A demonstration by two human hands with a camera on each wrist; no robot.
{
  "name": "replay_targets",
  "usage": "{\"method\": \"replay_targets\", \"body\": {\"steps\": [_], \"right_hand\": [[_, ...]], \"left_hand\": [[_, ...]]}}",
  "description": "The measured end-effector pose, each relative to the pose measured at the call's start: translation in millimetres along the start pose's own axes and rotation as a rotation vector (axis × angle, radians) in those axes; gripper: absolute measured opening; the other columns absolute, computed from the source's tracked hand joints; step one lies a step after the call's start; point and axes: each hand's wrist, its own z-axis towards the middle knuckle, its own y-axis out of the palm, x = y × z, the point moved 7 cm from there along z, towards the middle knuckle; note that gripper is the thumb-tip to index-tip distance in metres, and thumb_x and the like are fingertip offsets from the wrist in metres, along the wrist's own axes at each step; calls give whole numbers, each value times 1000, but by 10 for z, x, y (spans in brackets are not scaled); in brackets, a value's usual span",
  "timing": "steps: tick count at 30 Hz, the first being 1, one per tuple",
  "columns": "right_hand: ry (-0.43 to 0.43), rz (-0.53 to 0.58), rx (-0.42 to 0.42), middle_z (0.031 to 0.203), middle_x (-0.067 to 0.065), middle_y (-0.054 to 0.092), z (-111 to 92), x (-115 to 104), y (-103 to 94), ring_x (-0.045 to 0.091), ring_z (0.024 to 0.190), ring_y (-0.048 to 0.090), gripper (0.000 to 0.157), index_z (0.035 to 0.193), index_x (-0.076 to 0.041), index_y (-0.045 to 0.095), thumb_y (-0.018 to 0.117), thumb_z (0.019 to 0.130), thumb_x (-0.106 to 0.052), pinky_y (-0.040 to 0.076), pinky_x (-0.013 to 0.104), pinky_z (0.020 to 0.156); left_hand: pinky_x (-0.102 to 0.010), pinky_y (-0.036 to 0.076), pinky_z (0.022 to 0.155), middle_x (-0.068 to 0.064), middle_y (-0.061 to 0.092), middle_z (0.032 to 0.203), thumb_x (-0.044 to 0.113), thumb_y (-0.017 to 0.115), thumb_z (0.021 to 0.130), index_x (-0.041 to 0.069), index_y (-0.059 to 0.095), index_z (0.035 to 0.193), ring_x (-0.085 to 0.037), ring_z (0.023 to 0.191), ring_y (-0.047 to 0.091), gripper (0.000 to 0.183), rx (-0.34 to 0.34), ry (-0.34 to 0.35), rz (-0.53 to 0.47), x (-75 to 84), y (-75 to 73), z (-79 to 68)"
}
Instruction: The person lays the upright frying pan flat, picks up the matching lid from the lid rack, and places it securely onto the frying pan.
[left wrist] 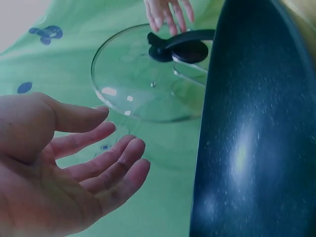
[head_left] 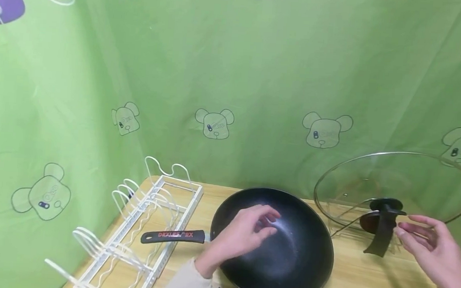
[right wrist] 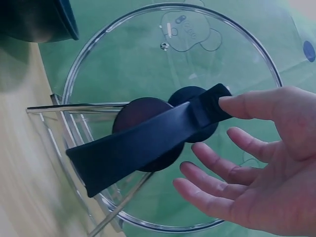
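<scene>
Glass lid (head_left: 396,184), quantity one, stands frame right; my right hand (head_left: 434,247) touches its handle (head_left: 385,228), fingers spread. My left hand (head_left: 244,232), relaxed, empty, overlaps one pan (head_left: 278,259), centre. Only head view shows one white rack (head_left: 117,236), lower left.

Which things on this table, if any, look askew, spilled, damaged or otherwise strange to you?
Nothing looks spilled or damaged. One slightly odd thing: in the head view, the handle of the black wok crosses over one edge of the white wire rack, so the two look crowded. Whether they touch, I cannot tell.
</scene>
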Motion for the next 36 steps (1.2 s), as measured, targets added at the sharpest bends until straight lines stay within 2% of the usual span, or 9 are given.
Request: {"method": "replay_targets", "body": {"steps": [6,11,14,20,24,26,31,33,36], "right_hand": [[61,-99,26,106,-27,52,3,79,8,-18,89,49,53,129,-33,36,66,89,-14,42,5,65],[96,-134,53,102,-29,50,19,112,-16,-18,87,47,62,136,-32,33,69,87,-19,40,5,63],[97,-133,43,102,-27,49,18,132,-2,-17,87,47,58,131,-33,37,70,86,-18,43,6,64],[113,-145,56,99,-22,48,-10,191,55,-15,83,48,49,114,-38,36,72,85,-19,45,9,62],[139,-170,68,100,-10,49,23,227,132,-13,78,49,49,113,-33,36,73,84,-21,45,9,61],[172,-198,60,105,1,51,52,250,175,-14,75,48,49,115,-30,36,73,84,-27,43,10,60],[267,-299,32,123,30,45,79,305,223,-14,73,41,76,135,0,31,70,84,-41,39,18,59],[282,-314,33,127,32,43,71,316,230,-14,73,39,85,136,8,26,70,83,-43,39,19,59],[283,-310,42,123,30,47,72,321,248,-14,72,41,81,132,8,32,71,82,-43,41,17,57]], "left_hand": [[-12,47,77,7,62,101,13,63,91,13,60,115,5,87,56,24,-90,27,-31,134,153,274],[-11,47,71,8,63,100,16,64,91,15,61,115,5,86,57,24,-113,-36,-101,148,299,474],[-10,46,70,9,63,100,17,64,91,16,61,114,5,85,57,23,-131,-63,-138,156,440,606],[-8,42,72,12,65,97,16,58,94,17,65,109,7,82,55,16,-136,-103,-113,107,747,877],[-9,42,72,12,66,102,15,59,93,18,66,108,7,83,56,17,-135,-147,-135,20,883,984],[-10,43,73,13,65,103,16,60,93,20,66,108,6,86,56,17,-142,-168,-124,-9,933,1049],[-11,44,72,15,64,105,15,58,93,20,65,111,5,89,57,20,-163,-219,-87,-21,1100,1244],[-10,44,70,16,64,105,13,57,93,20,65,112,6,88,57,22,-176,-230,-85,-14,1180,1290],[-9,44,68,16,64,105,10,57,92,21,65,112,6,86,57,24,-206,-248,-58,-17,1279,1311]]}}
